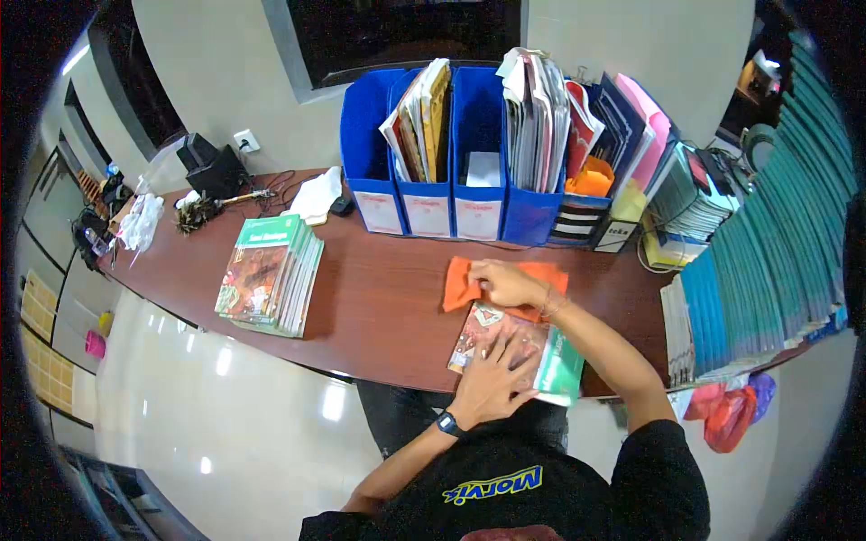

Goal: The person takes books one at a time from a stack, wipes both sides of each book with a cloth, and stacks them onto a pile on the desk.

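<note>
A book [559, 368] with a green and reddish-brown cover lies near the table's front edge. My left hand [493, 379], with a dark watch at the wrist, presses flat on its cover with fingers spread. My right hand [514, 285] is closed on an orange cloth [458, 287], which is bunched under the fingers and spreads out to the right behind the wrist. The cloth lies at the book's far edge and covers part of it. To the left, a stack of similar green-topped books [271, 275] stands on the tabletop.
Blue file holders [374, 162] with papers line the back of the brown table [388, 311]. Tall piles of teal and blue books [753, 288] crowd the right end. A black speaker [216, 171], cables and a feather duster [200, 213] are at the back left.
</note>
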### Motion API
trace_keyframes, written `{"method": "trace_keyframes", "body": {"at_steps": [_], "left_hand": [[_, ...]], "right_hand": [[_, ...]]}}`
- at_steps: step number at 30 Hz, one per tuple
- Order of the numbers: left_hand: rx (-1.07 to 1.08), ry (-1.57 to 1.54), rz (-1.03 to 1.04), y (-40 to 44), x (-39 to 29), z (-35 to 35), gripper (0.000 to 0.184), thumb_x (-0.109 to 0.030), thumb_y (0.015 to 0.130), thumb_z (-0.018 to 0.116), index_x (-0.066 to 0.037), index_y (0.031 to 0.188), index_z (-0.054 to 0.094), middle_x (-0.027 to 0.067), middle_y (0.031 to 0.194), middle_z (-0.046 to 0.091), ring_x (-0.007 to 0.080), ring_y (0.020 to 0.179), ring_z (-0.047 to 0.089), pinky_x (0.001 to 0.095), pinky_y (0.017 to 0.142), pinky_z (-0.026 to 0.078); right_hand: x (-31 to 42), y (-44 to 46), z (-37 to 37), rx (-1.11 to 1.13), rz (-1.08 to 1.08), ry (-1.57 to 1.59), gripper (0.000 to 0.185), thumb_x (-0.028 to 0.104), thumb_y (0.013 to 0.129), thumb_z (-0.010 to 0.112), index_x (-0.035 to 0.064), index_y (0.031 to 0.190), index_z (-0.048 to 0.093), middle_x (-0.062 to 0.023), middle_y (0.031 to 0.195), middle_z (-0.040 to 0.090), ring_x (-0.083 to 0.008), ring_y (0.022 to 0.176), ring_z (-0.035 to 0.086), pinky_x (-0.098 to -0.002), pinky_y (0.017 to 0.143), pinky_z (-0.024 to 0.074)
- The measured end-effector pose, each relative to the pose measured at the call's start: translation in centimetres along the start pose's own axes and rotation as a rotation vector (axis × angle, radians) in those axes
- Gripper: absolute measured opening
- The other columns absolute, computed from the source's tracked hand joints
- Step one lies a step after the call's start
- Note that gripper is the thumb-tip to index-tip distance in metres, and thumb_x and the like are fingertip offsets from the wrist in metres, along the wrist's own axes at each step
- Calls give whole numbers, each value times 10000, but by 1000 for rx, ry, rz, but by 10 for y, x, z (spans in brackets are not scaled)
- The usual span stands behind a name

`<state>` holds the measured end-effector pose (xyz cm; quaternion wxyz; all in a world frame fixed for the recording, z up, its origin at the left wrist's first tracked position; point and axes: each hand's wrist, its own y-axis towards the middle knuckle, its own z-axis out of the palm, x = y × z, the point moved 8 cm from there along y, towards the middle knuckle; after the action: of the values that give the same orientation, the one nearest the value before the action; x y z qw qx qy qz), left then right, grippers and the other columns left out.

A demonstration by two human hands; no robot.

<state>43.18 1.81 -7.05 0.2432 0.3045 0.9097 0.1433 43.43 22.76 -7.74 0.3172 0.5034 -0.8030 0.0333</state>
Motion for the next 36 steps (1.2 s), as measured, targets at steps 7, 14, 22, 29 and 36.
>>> {"method": "trace_keyframes", "body": {"at_steps": [7, 14, 22, 29, 36], "left_hand": [[144, -3, -73, -6, 27, 4, 617, -557, 1027, 559, -198, 1525, 628, 251, 1662, 453, 530, 1556, 350, 710, 1241, 231], [38, 211, -198, -4, 8, 9, 751, -698, 962, 585, -261, 1572, 604, 233, 1687, 424, 644, 1547, 251, 808, 1207, 176], [53, 196, -278, 1, 0, -5, 913, -843, 836, 631, -317, 1582, 598, 237, 1703, 395, 743, 1505, 177, 908, 1119, 133], [27, 224, -270, -4, 9, 6, 898, -825, 796, 673, -278, 1508, 654, 238, 1669, 425, 745, 1511, 163, 919, 1107, 133], [68, 219, -317, -1, 9, 10, 901, -770, 784, 703, -174, 1458, 672, 238, 1638, 441, 746, 1515, 158, 914, 1106, 147]], "right_hand": [[-59, -121, -70, -110, 320, -56, 277, -14, 752, 601, -9, 993, 737, -155, 995, 752, -407, 833, 641, -452, 796, 533], [-108, -228, -68, -105, 433, 245, 246, 32, 867, 665, -48, 1072, 775, -99, 992, 806, -218, 780, 637, -368, 736, 519], [-73, -158, -53, 16, 418, 194, 197, 110, 925, 664, -55, 1009, 734, -95, 917, 766, -218, 729, 580, -388, 715, 512], [-38, -28, -27, 100, 320, 136, 235, 175, 960, 652, -56, 934, 690, -102, 837, 718, -244, 678, 526, -419, 698, 507], [-37, -89, -41, 73, 348, 147, 268, 190, 994, 645, -66, 927, 683, -83, 785, 669, -224, 661, 496, -411, 661, 481]]}}
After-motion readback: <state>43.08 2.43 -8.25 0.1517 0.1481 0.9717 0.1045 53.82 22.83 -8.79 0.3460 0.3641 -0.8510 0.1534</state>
